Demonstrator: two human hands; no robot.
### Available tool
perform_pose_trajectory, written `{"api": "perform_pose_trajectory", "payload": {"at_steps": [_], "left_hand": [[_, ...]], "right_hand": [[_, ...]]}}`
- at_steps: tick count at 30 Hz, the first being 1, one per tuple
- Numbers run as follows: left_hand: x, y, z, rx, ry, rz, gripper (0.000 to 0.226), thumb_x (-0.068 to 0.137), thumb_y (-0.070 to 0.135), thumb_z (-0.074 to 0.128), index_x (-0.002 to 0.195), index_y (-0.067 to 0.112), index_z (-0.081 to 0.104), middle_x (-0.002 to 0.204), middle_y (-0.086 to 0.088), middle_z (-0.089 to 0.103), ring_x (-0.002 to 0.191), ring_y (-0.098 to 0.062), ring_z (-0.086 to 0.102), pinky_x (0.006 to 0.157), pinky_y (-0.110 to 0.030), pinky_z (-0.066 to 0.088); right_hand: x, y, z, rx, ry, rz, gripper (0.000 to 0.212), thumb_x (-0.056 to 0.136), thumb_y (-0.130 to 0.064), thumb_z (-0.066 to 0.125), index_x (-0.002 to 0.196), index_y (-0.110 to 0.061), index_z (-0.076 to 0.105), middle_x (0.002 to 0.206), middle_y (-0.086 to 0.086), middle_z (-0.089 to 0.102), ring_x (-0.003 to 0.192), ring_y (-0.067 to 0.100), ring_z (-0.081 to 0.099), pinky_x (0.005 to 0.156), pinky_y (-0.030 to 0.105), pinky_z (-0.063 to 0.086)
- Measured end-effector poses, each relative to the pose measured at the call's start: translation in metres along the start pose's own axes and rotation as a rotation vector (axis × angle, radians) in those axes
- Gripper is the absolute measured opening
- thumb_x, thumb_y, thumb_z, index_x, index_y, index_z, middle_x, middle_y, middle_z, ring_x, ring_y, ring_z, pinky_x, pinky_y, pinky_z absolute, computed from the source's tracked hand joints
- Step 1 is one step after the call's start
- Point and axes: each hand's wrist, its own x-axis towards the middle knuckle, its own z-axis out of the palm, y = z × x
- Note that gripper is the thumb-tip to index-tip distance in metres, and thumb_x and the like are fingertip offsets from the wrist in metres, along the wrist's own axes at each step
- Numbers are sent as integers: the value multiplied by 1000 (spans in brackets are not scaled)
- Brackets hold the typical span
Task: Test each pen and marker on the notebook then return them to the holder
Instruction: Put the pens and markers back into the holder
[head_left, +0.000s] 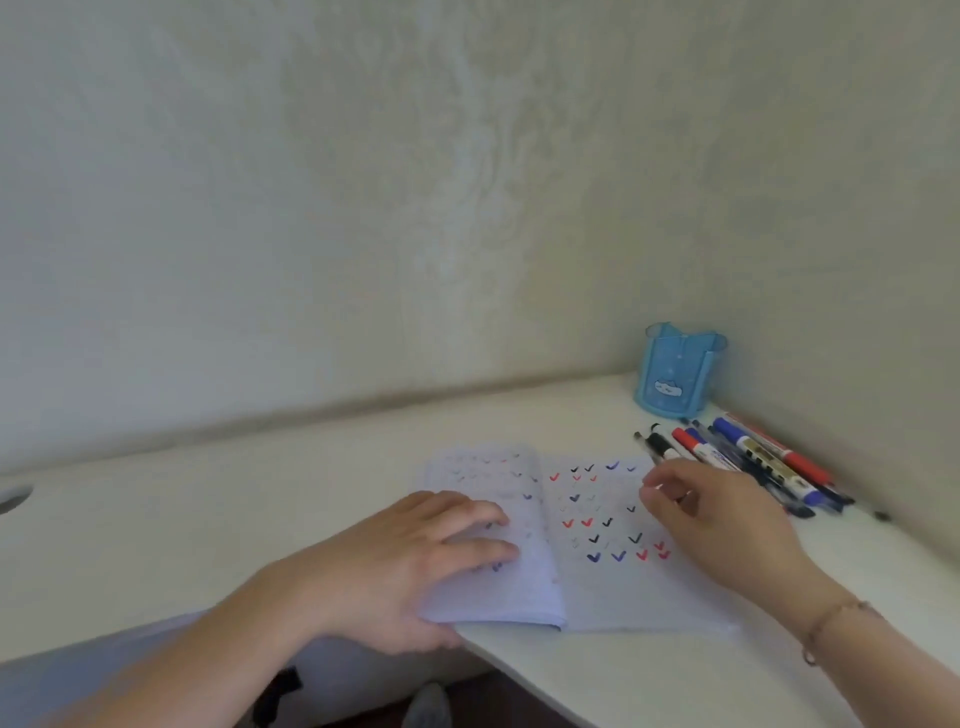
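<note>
Your left hand (415, 545) is pressing flat on the left page of the notebook (597, 587), while your right hand (711, 514), fingers loosely curled and holding nothing, is hovering beside the pens and markers (748, 457) lying right of the page. Be pinching one barrel only, keeping the page pinned; the holder (675, 374) is standing empty in the far corner of the table (260, 493)

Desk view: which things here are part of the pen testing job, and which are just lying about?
Job:
notebook, open, with check marks
pens and markers, lying beside the holder
blue holder, in the corner
left hand, resting on the left page
right hand, by the pens

Lying about:
small dark bit on the desk
</note>
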Motion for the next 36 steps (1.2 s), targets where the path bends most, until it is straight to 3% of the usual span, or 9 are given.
{"api": "perform_pose_trajectory", "payload": {"at_steps": [4, 8, 11, 15, 18, 22, 27, 31, 36], "left_hand": [[-2, -16, -14, 14, 458, 35, 59, 78, 33, 64, 135, 30, 50, 141, 5, 45, 125, -18, 45, 107, -32, 34], [48, 16, 2, -474, 930, -321, 83, 71, 39, 75, 141, 24, 33, 141, 1, 36, 127, -23, 44, 108, -30, 34], [86, 50, 12, -753, 545, -402, 87, 70, 57, 74, 140, 43, 25, 139, 19, 31, 119, 0, 45, 100, -13, 36], [104, 68, 30, -235, 170, -318, 68, 83, 67, 50, 142, 38, 34, 138, 20, 35, 127, -7, 33, 108, -30, 31], [107, 63, 26, -116, 91, -357, 52, 86, 49, 38, 137, 38, 43, 126, 17, 44, 119, -13, 37, 106, -33, 28], [106, 39, 11, -17, 101, -559, 43, 91, 45, 26, 107, 29, 62, 110, 13, 56, 109, -16, 51, 99, -36, 34], [80, -8, 8, 74, -88, -715, 76, 70, 81, 14, 127, 40, 43, 129, 12, 51, 119, -20, 51, 100, -42, 34], [44, -47, 8, 56, -154, -726, 92, 58, 82, 1, 138, 49, 32, 137, 21, 37, 131, -12, 38, 112, -47, 18], [2, -92, 14, 1, -206, -801, 73, 80, 75, 8, 148, 51, 19, 157, 19, 18, 145, -13, 17, 117, -50, 10]], "right_hand": [[-6, 0, 3, -116, -61, -37, 4, 92, -47, 52, 94, -45, 55, 80, -25, 59, 73, -4, 55, 60, 16, 41], [-1, 4, 8, 232, 39, 55, 25, 91, -54, 38, 94, -39, 59, 89, -16, 68, 85, 5, 64, 77, 30, 51], [3, 1, 1, 429, 72, 151, 44, 92, -58, 28, 107, -31, 60, 98, -16, 66, 91, 4, 62, 79, 32, 52], [4, 0, -4, 579, 32, 236, 38, 89, -62, 37, 110, -36, 54, 107, -20, 59, 98, 4, 60, 77, 39, 59], [4, 4, 6, 615, -17, 229, 21, 88, -34, 66, 108, -36, 60, 118, -19, 57, 110, 6, 58, 80, 41, 60], [15, -22, 33, 689, -132, 247, 26, 87, -5, 57, 94, -27, 69, 112, -11, 61, 109, 7, 58, 75, 41, 61], [16, -84, 81, 602, -169, 9, 36, 80, -7, 50, 109, -21, 64, 113, -6, 58, 113, 11, 55, 99, 28, 46], [22, -109, 87, 545, -289, -126, 29, 87, -14, 54, 114, -19, 62, 115, -4, 64, 106, 7, 61, 91, 13, 46], [86, -52, 44, 340, 143, -58, 34, 81, -18, 71, 114, -18, 63, 116, -7, 57, 111, 10, 53, 83, 8, 30]]}}
